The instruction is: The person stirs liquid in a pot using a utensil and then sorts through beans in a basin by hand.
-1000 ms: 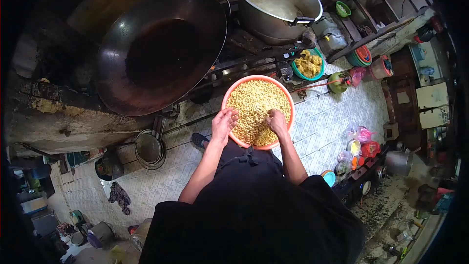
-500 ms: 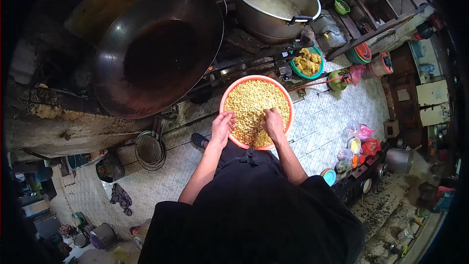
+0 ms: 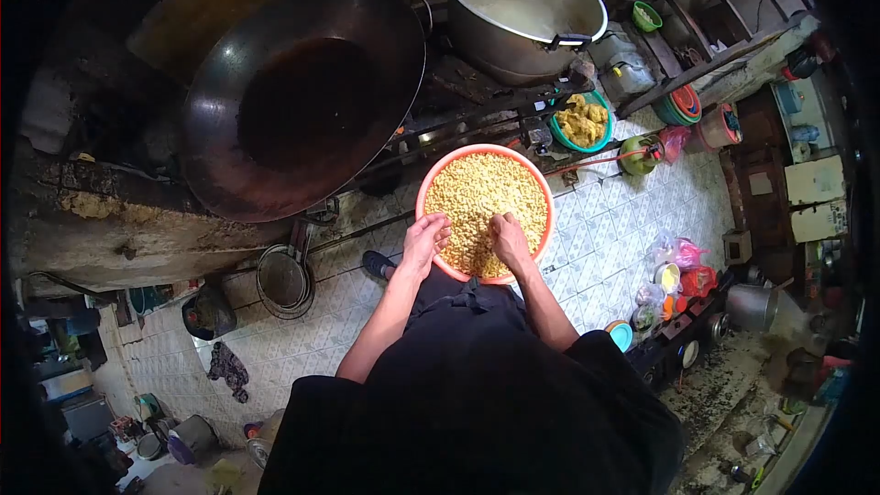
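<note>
An orange-rimmed basin [image 3: 548, 220], full of small pale yellow beans or kernels [image 3: 486, 188], sits low in front of my body. My left hand [image 3: 426, 240] is over the basin's left rim, fingers loosely curved and apart above the beans. I see nothing held in it. My right hand [image 3: 510, 240] is over the right part of the beans, its fingers bent together in a pinch. Whatever lies between those fingertips is too small or hidden to make out.
A large dark wok [image 3: 307, 101] and a big metal pot [image 3: 527, 46] stand ahead on the stove. Beside them are a green basin [image 3: 609, 128] of yellow food pieces and a gas cylinder [image 3: 640, 156]. Round strainers [image 3: 282, 277] lie left on the tiled floor [image 3: 587, 238].
The view has shifted slightly, so the whole scene sits a little to the right. My right hand has moved slightly toward my left hand, fingers still drawn together. My left hand stays at the rim.
</note>
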Demonstrator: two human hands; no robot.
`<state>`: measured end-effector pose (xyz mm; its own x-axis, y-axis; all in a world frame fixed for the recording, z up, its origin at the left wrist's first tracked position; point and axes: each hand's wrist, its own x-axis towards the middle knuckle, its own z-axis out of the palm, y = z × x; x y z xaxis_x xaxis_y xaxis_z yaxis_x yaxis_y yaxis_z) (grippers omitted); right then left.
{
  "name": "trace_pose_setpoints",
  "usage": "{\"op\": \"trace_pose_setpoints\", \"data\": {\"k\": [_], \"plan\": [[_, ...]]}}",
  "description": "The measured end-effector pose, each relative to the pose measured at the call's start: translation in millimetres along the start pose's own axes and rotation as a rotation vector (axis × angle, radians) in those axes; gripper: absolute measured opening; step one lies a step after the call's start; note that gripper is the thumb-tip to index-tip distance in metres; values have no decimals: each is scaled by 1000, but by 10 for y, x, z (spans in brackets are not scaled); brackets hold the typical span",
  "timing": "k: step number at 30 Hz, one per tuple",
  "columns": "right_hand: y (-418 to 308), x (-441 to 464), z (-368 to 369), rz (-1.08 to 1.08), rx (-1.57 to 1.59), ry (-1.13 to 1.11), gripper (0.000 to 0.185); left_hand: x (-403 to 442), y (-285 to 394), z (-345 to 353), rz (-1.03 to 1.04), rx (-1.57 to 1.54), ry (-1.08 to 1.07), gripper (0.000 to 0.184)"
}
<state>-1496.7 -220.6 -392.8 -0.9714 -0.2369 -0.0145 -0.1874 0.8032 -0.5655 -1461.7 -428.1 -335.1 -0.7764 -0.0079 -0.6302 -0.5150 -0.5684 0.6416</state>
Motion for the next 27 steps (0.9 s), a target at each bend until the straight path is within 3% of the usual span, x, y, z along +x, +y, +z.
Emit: {"op": "trace_pose_setpoints", "data": {"k": [8, 12, 15, 16, 18, 19, 27], "plan": [[-288, 61, -126, -52, 270, 98, 9, 42, -127, 144, 21, 220, -14, 18], [-505, 55, -166, 67, 412, -88, 15, 72, -239, 202, 133, 343, -34, 19], [-746, 52, -306, 296, 943, -99, 14, 15, -203, 282, 327, 433, 15, 20], [-756, 56, -321, 297, 944, -101, 14, -15, -166, 301, 428, 448, 26, 21], [-767, 47, -352, 596, 1428, -159, 12, -50, -112, 321, 443, 482, 27, 20], [-783, 27, -361, 629, 1537, -169, 11, -71, -93, 343, 513, 502, 9, 20], [-1108, 30, -727, 611, 1610, -177, 11, -279, 183, 476, 699, 522, 11, 15]]}}
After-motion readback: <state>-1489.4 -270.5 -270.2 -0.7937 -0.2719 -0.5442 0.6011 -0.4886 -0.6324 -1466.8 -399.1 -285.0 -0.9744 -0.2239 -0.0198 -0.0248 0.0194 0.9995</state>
